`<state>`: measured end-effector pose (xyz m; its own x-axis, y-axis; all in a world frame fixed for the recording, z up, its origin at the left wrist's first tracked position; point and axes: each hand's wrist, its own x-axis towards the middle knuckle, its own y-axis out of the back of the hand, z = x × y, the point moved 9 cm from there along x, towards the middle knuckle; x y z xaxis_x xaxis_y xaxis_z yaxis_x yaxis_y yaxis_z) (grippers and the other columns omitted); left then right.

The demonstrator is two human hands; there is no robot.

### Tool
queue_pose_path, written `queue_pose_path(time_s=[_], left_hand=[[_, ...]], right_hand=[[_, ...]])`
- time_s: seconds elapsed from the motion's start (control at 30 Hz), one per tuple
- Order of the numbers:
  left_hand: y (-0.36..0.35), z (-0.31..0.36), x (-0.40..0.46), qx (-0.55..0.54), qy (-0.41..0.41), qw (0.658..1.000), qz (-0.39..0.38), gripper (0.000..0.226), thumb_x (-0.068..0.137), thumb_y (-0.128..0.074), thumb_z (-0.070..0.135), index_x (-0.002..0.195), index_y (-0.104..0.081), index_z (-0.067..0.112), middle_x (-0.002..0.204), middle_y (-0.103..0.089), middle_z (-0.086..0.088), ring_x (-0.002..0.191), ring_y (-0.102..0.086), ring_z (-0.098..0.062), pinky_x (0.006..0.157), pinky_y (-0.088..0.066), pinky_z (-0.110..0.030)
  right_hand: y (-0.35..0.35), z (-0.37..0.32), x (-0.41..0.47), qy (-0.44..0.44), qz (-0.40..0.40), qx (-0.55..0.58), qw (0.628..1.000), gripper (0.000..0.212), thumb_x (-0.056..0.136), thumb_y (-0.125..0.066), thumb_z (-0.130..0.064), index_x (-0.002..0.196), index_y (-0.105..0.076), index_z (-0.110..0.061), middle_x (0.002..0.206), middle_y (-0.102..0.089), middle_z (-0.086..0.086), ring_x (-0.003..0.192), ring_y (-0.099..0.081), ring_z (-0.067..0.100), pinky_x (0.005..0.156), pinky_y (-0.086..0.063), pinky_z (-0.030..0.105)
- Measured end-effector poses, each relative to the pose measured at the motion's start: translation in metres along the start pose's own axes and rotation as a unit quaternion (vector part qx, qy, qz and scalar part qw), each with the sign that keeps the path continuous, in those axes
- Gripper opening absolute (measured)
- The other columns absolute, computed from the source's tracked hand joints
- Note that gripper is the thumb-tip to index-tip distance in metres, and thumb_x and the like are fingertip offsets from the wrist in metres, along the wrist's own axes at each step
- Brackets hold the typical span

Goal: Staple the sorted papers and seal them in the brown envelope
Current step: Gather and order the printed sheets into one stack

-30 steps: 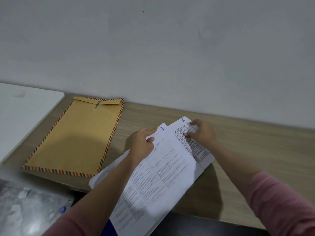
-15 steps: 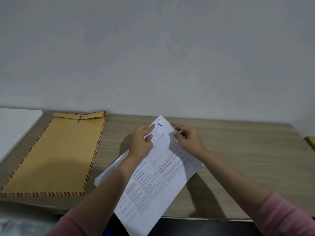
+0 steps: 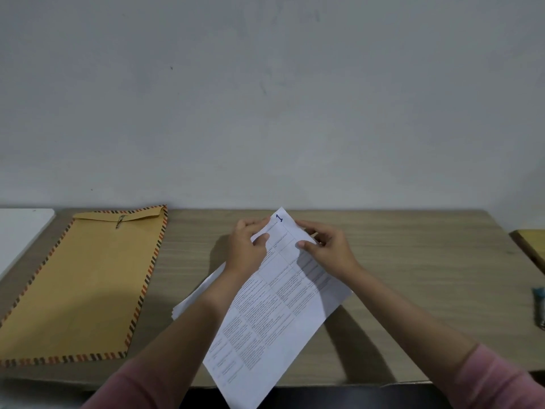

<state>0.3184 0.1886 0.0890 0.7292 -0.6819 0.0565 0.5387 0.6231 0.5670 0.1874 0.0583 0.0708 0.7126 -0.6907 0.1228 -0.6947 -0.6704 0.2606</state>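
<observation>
A stack of printed white papers [image 3: 265, 314] lies slanted on the wooden desk [image 3: 413, 276], its top sheet marked with a blue "1" at the far corner. My left hand [image 3: 246, 246] grips the stack's upper left edge. On the upper right edge, my right hand [image 3: 327, 246] pinches the same stack. The near end of the papers hangs over the desk's front edge. The brown envelope [image 3: 79, 290] with a striped border and a metal clasp lies flat to the left, flap folded down.
A white board [image 3: 17, 231] sits at the far left. A small bluish tube-like object [image 3: 539, 305] lies at the desk's right edge, and a yellowish item [image 3: 530, 246] shows beyond it. A plain wall rises behind the desk.
The sheet marked "6" that my right hand held apart has been brought in with the stack. Both hands now hold the papers together near the top corner.
</observation>
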Motion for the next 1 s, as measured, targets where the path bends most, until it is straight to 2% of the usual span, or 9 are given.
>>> queue_pose_path(time_s=[0.1,0.17,0.3,0.43,0.53,0.63,0.8,0.9,1.0], left_hand=[[-0.005,0.003,0.001,-0.009,0.007,1.000,-0.004,0.035,0.093,-0.057,0.015,0.127,-0.060,0.024,0.124,-0.056,0.010,0.105,-0.048,-0.001,0.065,-0.027,0.011],[-0.007,0.005,0.003,-0.006,0.004,1.000,0.000,0.035,0.093,-0.057,0.014,0.126,-0.061,0.024,0.120,-0.058,0.008,0.101,-0.049,-0.002,0.064,-0.028,0.010],[-0.009,0.007,0.006,0.002,-0.001,1.000,0.000,0.033,0.093,-0.056,0.012,0.124,-0.063,0.021,0.120,-0.058,0.004,0.099,-0.049,-0.003,0.064,-0.029,0.009],[-0.010,0.007,0.004,-0.023,0.001,1.000,-0.009,0.031,0.092,-0.056,0.006,0.120,-0.065,0.016,0.123,-0.059,0.007,0.100,-0.050,0.000,0.066,-0.030,0.010],[-0.015,0.010,0.001,-0.034,-0.009,0.999,-0.017,0.030,0.092,-0.055,0.004,0.118,-0.067,0.015,0.121,-0.062,0.008,0.099,-0.052,0.000,0.067,-0.031,0.009],[-0.018,0.013,-0.002,-0.042,-0.008,0.999,-0.027,0.029,0.092,-0.056,0.003,0.116,-0.068,0.014,0.111,-0.061,0.014,0.096,-0.053,0.001,0.067,-0.032,0.009],[-0.019,0.012,-0.003,-0.061,-0.008,0.998,-0.025,0.029,0.090,-0.056,-0.001,0.113,-0.068,0.011,0.114,-0.067,0.003,0.101,-0.061,-0.006,0.073,-0.037,0.005],[-0.017,0.012,-0.003,-0.068,0.003,0.997,-0.024,0.028,0.091,-0.056,0.000,0.114,-0.068,0.011,0.115,-0.067,0.001,0.099,-0.061,-0.007,0.071,-0.038,0.005],[-0.011,0.009,-0.002,-0.081,0.042,0.996,-0.007,0.029,0.093,-0.053,0.005,0.116,-0.067,0.014,0.115,-0.066,0.006,0.089,-0.058,0.000,0.063,-0.036,0.007]], right_hand=[[0.004,0.005,0.002,-0.002,0.008,-0.012,1.000,0.048,0.076,-0.070,0.000,0.114,-0.063,-0.029,0.099,-0.067,-0.012,0.077,-0.058,0.001,0.074,-0.046,0.015],[0.007,0.008,0.003,-0.003,0.016,-0.030,0.999,0.048,0.077,-0.070,-0.002,0.118,-0.063,-0.025,0.096,-0.063,-0.012,0.083,-0.058,0.006,0.077,-0.046,0.018],[0.008,0.012,0.003,-0.001,0.015,-0.049,0.999,0.050,0.078,-0.070,-0.004,0.123,-0.060,-0.023,0.091,-0.057,-0.013,0.087,-0.056,0.005,0.081,-0.043,0.021],[0.009,0.014,0.002,0.006,-0.012,-0.085,0.996,0.051,0.081,-0.067,-0.008,0.127,-0.056,-0.027,0.098,-0.059,-0.004,0.094,-0.058,0.013,0.083,-0.044,0.022],[0.008,0.011,0.001,0.029,-0.028,-0.132,0.990,0.052,0.083,-0.065,-0.012,0.131,-0.052,-0.029,0.093,-0.057,0.005,0.082,-0.056,0.018,0.075,-0.044,0.023],[0.009,0.011,0.002,0.042,-0.018,-0.169,0.985,0.050,0.085,-0.064,-0.015,0.132,-0.051,-0.028,0.085,-0.053,0.004,0.071,-0.050,0.018,0.066,-0.040,0.017],[0.010,0.008,0.001,0.058,0.005,-0.181,0.982,0.049,0.085,-0.065,-0.013,0.131,-0.051,-0.021,0.082,-0.053,0.005,0.070,-0.048,0.012,0.066,-0.038,0.017],[0.016,0.009,0.000,0.031,0.037,-0.147,0.988,0.051,0.081,-0.070,-0.016,0.129,-0.054,-0.017,0.084,-0.058,0.000,0.070,-0.050,0.006,0.065,-0.040,0.009],[0.023,0.010,-0.005,0.010,0.043,-0.137,0.990,0.051,0.079,-0.073,-0.026,0.127,-0.056,-0.017,0.089,-0.063,-0.005,0.070,-0.053,0.002,0.065,-0.042,0.006]])
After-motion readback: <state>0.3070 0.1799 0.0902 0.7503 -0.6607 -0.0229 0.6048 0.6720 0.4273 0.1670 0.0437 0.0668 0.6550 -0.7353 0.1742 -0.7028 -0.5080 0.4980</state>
